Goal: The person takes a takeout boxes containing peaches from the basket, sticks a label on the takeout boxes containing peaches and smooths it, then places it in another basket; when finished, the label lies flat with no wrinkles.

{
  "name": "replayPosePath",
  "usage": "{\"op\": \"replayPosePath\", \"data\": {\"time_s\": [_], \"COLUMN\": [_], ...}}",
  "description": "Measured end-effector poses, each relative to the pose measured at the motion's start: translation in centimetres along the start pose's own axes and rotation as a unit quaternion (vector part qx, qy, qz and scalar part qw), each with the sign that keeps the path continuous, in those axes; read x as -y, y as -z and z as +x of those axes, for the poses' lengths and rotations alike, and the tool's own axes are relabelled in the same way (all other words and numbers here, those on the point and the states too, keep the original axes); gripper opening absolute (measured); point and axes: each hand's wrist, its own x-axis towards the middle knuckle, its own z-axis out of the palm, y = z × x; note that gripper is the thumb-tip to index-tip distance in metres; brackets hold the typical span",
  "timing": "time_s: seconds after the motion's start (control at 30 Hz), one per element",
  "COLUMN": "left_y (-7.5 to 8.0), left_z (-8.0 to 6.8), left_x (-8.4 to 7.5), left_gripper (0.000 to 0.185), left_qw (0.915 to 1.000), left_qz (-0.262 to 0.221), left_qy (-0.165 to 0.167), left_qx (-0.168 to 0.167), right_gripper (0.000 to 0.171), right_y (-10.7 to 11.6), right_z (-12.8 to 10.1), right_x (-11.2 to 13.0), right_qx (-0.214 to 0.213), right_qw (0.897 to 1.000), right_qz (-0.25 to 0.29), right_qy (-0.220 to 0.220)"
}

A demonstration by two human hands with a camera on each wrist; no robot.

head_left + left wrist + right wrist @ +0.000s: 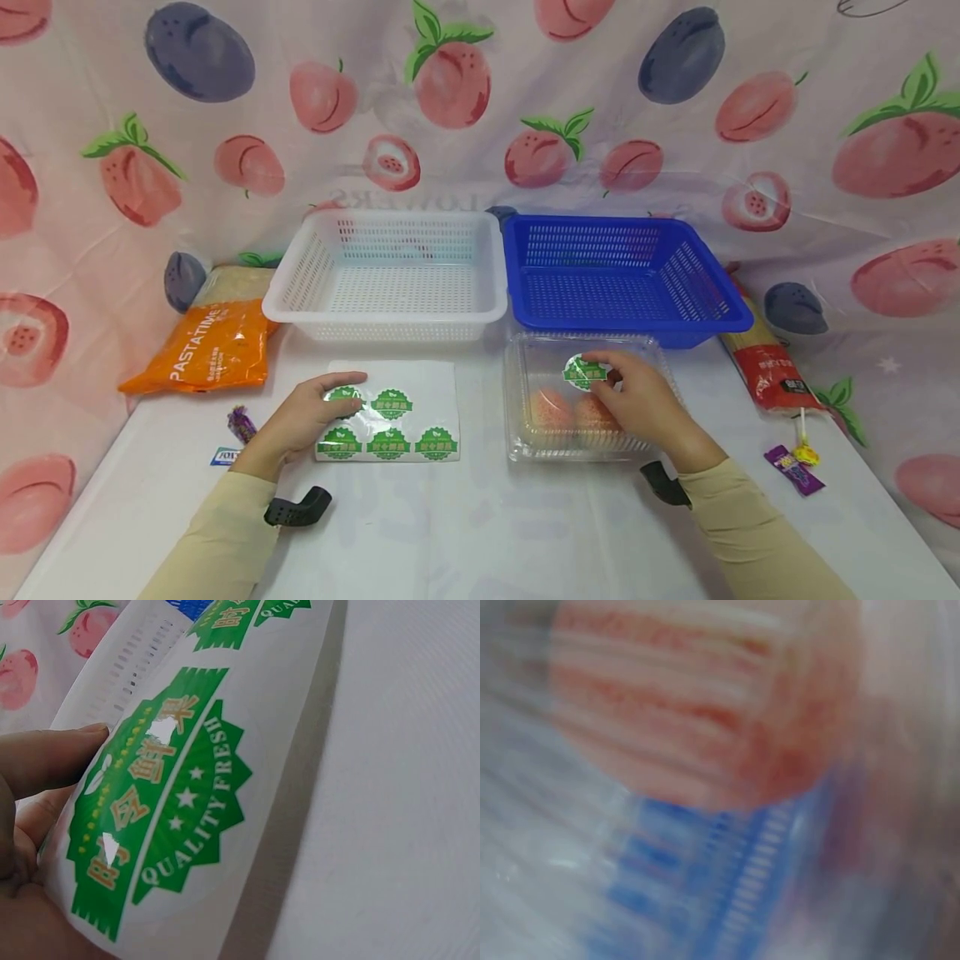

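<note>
My left hand [303,414] grips the left edge of a white sheet [435,387] that bears several green round stickers. In the left wrist view the thumb lies over the sheet's edge, and the sheet, with a large green sticker [161,795], bows up off the table. With its thumb and fingers, my right hand [641,400] pinches a single green sticker [576,372] at the lid of a clear plastic box [536,358]. Inside the closed box sit round pinkish-orange fruits [550,410]. The right wrist view is blurred, with one reddish fruit [705,727] seen through clear plastic.
A white basket [386,321] and a blue basket [630,321] stand side by side behind. An orange pasta bag [213,346] lies at left, near small wrapped sweets [242,425]. At right are a red package [772,375], a lollipop [806,452] and a purple wrapped sweet [793,471].
</note>
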Motion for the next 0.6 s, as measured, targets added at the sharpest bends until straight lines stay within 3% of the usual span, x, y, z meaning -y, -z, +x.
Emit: {"op": "replayPosePath", "data": {"time_s": [0.43, 0.6], "left_y": [0.01, -0.01], "left_z": [-0.1, -0.18], "left_x": [0.09, 0.03], "left_gripper": [0.053, 0.053], "left_qw": [1.0, 1.0], "left_qz": [-0.002, -0.004], "left_qy": [-0.007, -0.005], "left_qx": [0.001, 0.0], "right_gripper": [0.042, 0.044], "right_y": [-0.13, -0.43], "right_z": [-0.07, -0.08], "right_x": [-0.04, -0.37], "right_qx": [-0.012, -0.045], "right_qw": [0.998, 0.997], "right_qz": [-0.043, -0.034], "right_qy": [0.032, 0.045]}}
